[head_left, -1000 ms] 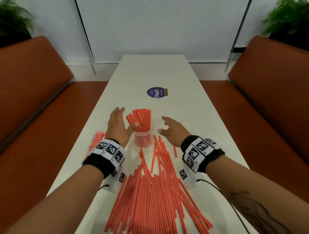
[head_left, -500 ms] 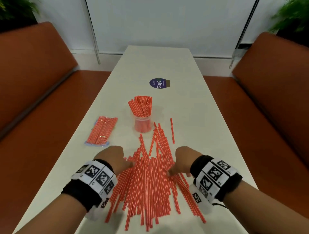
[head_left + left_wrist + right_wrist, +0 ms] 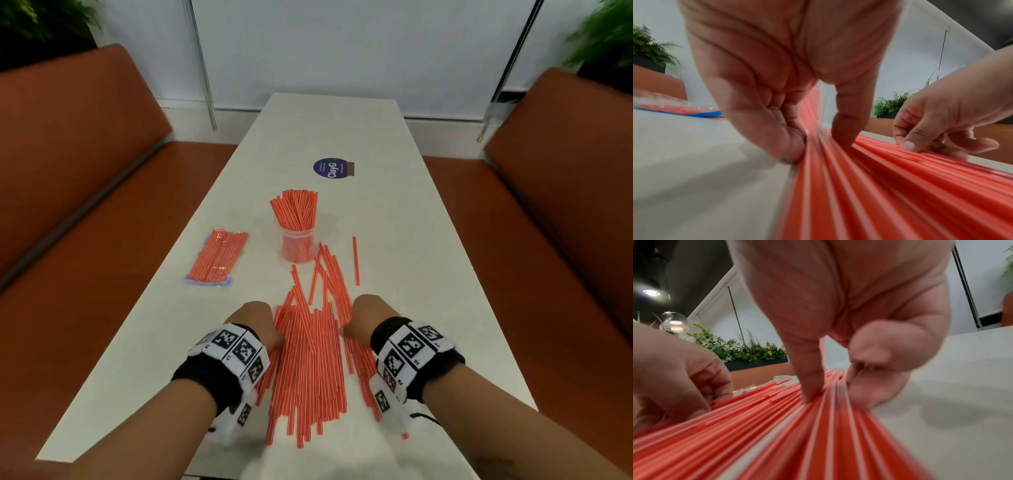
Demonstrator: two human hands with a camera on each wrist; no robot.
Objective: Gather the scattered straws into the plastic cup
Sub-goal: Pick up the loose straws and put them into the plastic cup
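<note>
A clear plastic cup stands mid-table, packed with upright red-and-white straws. Nearer me lies a big pile of loose straws, roughly lined up along the table. My left hand sits at the pile's left edge and my right hand at its right edge. In the left wrist view the left hand has its thumb on top of the straws and curled fingers against the outer ones. The right hand holds its side the same way. One straw lies apart to the right.
A sealed packet of straws lies left of the cup. A round purple sticker is farther up the white table. Orange benches run along both sides.
Both hands left the cup and came back to the near pile. Since half a second ago they have closed in on it, and the pile is narrower.
</note>
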